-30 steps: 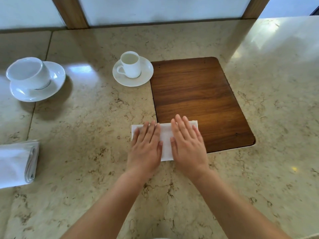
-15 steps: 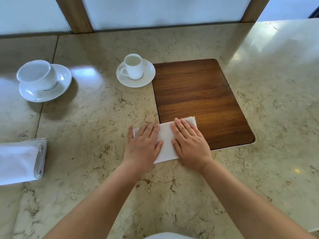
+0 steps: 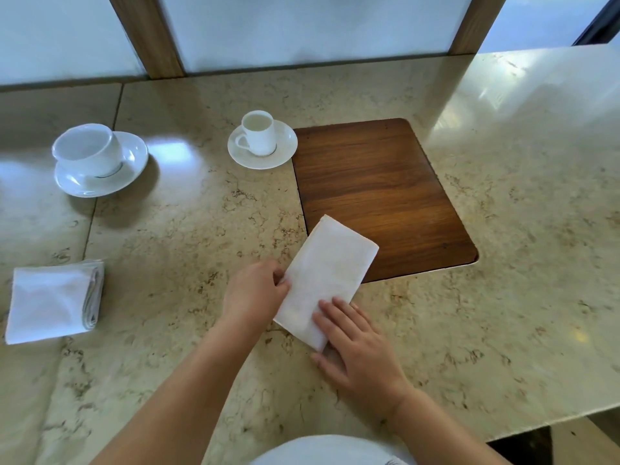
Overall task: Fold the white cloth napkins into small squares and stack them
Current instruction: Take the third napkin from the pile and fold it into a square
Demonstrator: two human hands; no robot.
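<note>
A white napkin [image 3: 327, 273], folded into a long rectangle, lies slanted on the marble counter, its far end over the wooden inset. My left hand [image 3: 255, 292] pinches its left long edge with curled fingers. My right hand [image 3: 355, 350] holds the near end, fingers on top and thumb by the near corner. At the left edge of the counter sits a stack of folded white napkins [image 3: 53, 300].
A dark wooden inset panel [image 3: 385, 182] sits flush in the marble counter [image 3: 503, 263]. A small white cup on a saucer [image 3: 261, 142] stands at the panel's far left corner. A wider white cup on a saucer [image 3: 97, 159] stands further left. The counter's edge runs close at right.
The napkin has been turned from lying crosswise to slanting away from me. Both hands went from pressing flat on it to holding its edge and near end.
</note>
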